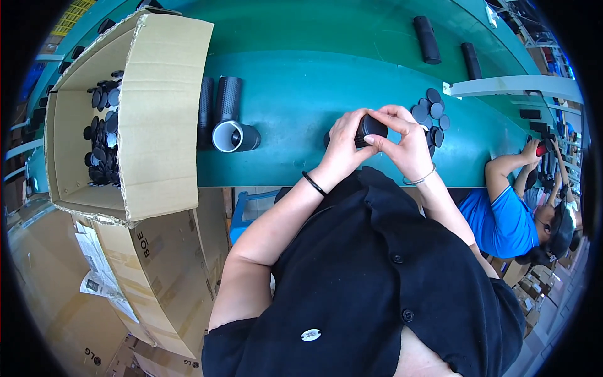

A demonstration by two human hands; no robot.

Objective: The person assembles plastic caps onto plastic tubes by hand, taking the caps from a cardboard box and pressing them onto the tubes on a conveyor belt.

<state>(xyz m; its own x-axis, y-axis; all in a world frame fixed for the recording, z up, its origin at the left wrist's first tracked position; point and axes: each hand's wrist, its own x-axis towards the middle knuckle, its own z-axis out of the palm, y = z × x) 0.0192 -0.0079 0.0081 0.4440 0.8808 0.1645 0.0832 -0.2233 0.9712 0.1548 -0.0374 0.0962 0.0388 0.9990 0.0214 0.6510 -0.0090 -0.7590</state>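
Between both hands, close to the table's near edge, is a black cylinder [372, 127] with its round end tilted toward me. My left hand [344, 139] wraps its left side. The fingers and thumb of my right hand [405, 141] close on the rim of that end. Part of another dark round thing [326, 139] shows just left of my left hand. Several flat black discs [436, 110] lie loose to the right of my right hand. Most of the cylinder's length is hidden by my fingers.
Black textured tubes [230, 94] and a light-lined hollow tube [251, 137] lie on the green table [295, 88] at left. An open cardboard box [166, 113] holds many black discs [100, 151]. Black cylinders [427, 40] lie beyond a pale metal bar [515, 86]. A blue-shirted person [502, 220] works at right.
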